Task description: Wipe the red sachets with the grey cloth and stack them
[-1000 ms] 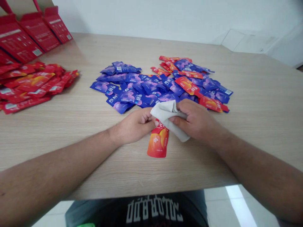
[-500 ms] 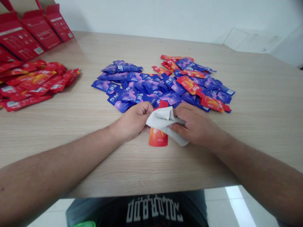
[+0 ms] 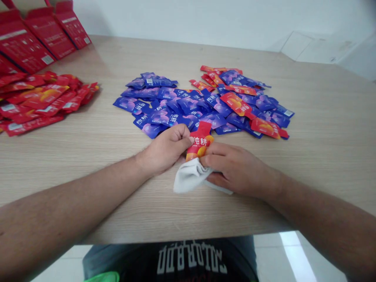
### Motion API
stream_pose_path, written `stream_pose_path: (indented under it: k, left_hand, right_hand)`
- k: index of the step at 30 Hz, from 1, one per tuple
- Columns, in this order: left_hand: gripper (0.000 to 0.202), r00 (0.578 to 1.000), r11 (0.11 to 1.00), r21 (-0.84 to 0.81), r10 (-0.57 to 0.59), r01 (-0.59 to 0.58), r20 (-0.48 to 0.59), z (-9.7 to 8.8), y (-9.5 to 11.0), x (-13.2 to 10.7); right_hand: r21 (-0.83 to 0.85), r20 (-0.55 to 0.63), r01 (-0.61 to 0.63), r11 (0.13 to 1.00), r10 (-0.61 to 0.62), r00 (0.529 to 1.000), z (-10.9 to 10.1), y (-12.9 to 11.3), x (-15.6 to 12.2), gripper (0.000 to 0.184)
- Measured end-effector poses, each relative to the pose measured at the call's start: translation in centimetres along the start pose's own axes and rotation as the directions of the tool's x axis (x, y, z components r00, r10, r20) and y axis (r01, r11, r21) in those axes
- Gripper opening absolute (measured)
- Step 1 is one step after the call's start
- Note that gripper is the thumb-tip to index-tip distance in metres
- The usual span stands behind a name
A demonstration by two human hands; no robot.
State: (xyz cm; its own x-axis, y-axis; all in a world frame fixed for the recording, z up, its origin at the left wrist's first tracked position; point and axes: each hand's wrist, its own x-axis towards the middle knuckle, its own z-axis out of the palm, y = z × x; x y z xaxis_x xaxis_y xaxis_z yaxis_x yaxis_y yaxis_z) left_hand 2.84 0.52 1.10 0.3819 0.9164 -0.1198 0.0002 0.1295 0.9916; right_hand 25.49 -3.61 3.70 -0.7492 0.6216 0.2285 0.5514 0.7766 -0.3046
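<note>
My left hand (image 3: 166, 149) pinches the upper part of a red and orange sachet (image 3: 199, 141) at the middle of the wooden table (image 3: 117, 203). My right hand (image 3: 235, 169) is closed on a white cloth (image 3: 188, 178) and presses it over the sachet's lower end. The cloth hides the bottom of the sachet. Just beyond my hands lies a spread pile of blue sachets (image 3: 164, 107) mixed on its right side with red ones (image 3: 237, 103).
A separate heap of red sachets (image 3: 38, 102) lies at the left edge. Red cardboard boxes (image 3: 35, 35) stand open at the back left corner. The table's near edge runs just above my lap. A white wall is behind.
The cloth in my right hand slid from the sachet's top down to its lower end, toward me. The sachet's upper half now shows. My left hand kept its hold.
</note>
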Motion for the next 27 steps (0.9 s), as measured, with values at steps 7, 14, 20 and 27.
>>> stream_pose_path:
  k: [7,14,20,27]
  left_hand:
    - [0.024,0.999,0.999,-0.050,0.006,-0.008,-0.046,0.2,0.0,-0.1]
    - [0.026,0.998,0.988,-0.152,-0.043,0.037,-0.038,0.5,0.2,-0.1]
    - [0.026,0.997,0.988,-0.147,-0.049,0.041,-0.051,0.5,0.2,-0.1]
    - [0.027,0.999,0.981,-0.191,-0.043,0.036,-0.033,0.4,0.0,0.0]
  right_hand:
    - [-0.023,-0.105,-0.116,0.993,0.113,0.988,0.0,0.6,0.0,0.012]
    - [-0.024,-0.035,-0.071,0.997,0.070,0.997,-0.3,0.3,0.0,0.008]
    - [0.025,-0.029,-0.056,0.998,0.057,0.998,-0.1,0.5,0.0,0.008]
    - [-0.047,-0.106,-0.123,0.991,0.118,0.987,-0.6,1.2,-0.1,0.011]
